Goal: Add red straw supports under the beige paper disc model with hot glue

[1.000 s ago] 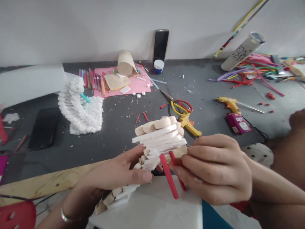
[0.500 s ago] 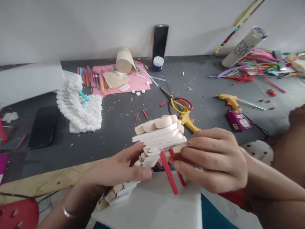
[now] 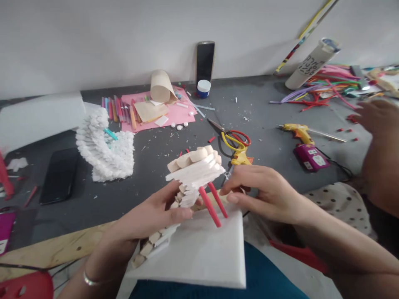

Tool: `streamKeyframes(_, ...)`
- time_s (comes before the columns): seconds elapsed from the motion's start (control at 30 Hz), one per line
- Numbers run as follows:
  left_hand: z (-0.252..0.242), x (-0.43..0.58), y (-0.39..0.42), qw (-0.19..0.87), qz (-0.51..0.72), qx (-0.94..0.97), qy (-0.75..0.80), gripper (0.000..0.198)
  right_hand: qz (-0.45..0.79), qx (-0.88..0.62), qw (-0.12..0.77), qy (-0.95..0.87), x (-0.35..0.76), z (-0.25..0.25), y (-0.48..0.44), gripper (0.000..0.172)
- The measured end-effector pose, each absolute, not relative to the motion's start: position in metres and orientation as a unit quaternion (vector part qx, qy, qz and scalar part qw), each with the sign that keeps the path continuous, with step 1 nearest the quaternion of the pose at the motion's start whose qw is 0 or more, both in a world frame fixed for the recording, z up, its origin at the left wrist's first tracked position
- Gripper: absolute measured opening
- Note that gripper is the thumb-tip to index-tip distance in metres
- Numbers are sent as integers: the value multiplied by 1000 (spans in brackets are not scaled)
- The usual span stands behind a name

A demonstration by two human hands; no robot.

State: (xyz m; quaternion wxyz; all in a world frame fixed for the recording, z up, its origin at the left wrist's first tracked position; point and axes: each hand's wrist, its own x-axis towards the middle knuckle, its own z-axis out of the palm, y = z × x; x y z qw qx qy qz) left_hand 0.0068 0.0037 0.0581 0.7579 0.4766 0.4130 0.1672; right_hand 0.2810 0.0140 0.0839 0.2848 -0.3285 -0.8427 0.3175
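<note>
From your head camera, your left hand [image 3: 149, 218] is closed around the layered foam figure [image 3: 193, 172]. Its thumb lies along the side facing you and its fingers are hidden behind the stack. The figure is held up over the near table edge, above the white foam board [image 3: 199, 253] that rests on your lap. A row of tan rounded pieces runs along its top. Two red sticks [image 3: 212, 205] slant down from its underside, and their lower ends reach the board's far edge.

Your right hand [image 3: 264, 193] grips nothing. Its fingers are stretched out towards the sticks, with the tips just beside the nearer one, but you cannot tell whether they touch it. Your left palm covers the lower part of the figure, whose tail of blocks trails down past your wrist and its bracelet [image 3: 89, 279].

Right behind the figure on the grey table [image 3: 162, 149] lie the scissors [image 3: 233, 139], and the stack partly hides their yellow handle. Further right are the yellow glue gun [image 3: 297, 132] and a magenta socket block [image 3: 310, 158]. To the left, a white foam swan [image 3: 104, 145] stands beside a black phone [image 3: 59, 174] lying flat. At the back, a pink sheet [image 3: 174, 114] carries markers [image 3: 118, 108]. At the right edge, another person's hand [image 3: 377, 116] hovers near the pipe cleaners [image 3: 321, 89].
</note>
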Motion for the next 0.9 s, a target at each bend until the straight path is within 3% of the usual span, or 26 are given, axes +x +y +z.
streamKeyframes(0.13, 58, 8, 8, 723, 171, 500, 445, 68, 445, -387, 220, -777, 277, 81, 17, 24)
streamKeyframes(0.4, 54, 11, 11, 689, 182, 521, 470, 64, 515, -425, 170, -725, 269, 74, 25, 27)
streamKeyframes(0.9, 52, 15, 13, 677, 201, 520, 480, 62, 566, -462, 218, -646, 265, 69, 19, 24)
